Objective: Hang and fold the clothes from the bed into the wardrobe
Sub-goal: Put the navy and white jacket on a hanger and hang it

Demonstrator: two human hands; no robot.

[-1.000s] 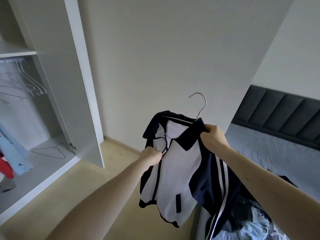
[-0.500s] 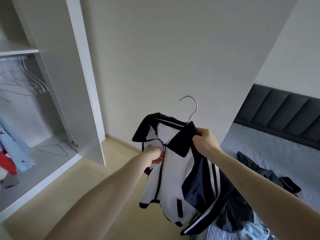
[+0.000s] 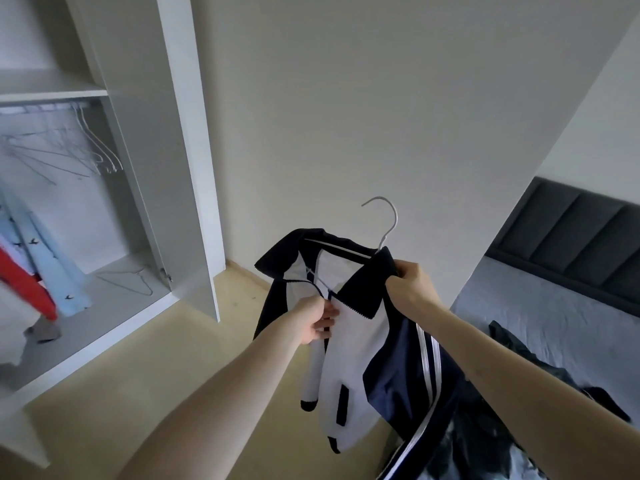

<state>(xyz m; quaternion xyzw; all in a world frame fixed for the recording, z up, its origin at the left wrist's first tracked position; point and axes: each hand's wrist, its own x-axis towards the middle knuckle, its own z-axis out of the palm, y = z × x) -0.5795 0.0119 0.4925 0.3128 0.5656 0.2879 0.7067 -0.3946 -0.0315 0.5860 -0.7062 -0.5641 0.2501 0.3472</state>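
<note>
Fingers (image 3: 325, 318) of left hand (image 3: 313, 320) curled tight on the zip edge of a navy-and-white jacket (image 3: 349, 348), pinching the front placket just below the collar, knuckles turned up. Fingers (image 3: 403, 271) of right hand (image 3: 412, 287) closed round the dark collar flap on the right side, thumb tucked over the cloth. Held up between both hands in mid-scene, well off the floor, with the white front panel facing the camera and a navy sleeve with two white stripes trailing down to the right. Threaded through the neck, a white wire hanger (image 3: 384, 220), hook rising above the collar and curving left, one thin arm visible inside the open neck. Further out to the left, an open wardrobe (image 3: 145, 140), white door (image 3: 187, 168) swung outward at its right edge. Under its shelf, a cluster of bare hangers (image 3: 86, 147) on the rail; lower left, a pale blue garment (image 3: 52, 265) and a red garment (image 3: 24, 285) hanging side by side. Lying flat on the wardrobe floor, one loose hanger (image 3: 131, 278). Far right, a bed (image 3: 554, 306) with grey sheet and dark padded headboard (image 3: 581, 237). Heaped on its near edge, behind the right forearm, dark clothes (image 3: 519, 358), with pale fabric showing at the bottom right. Beige floor (image 3: 138, 393) below, plain wall behind the jacket.
</note>
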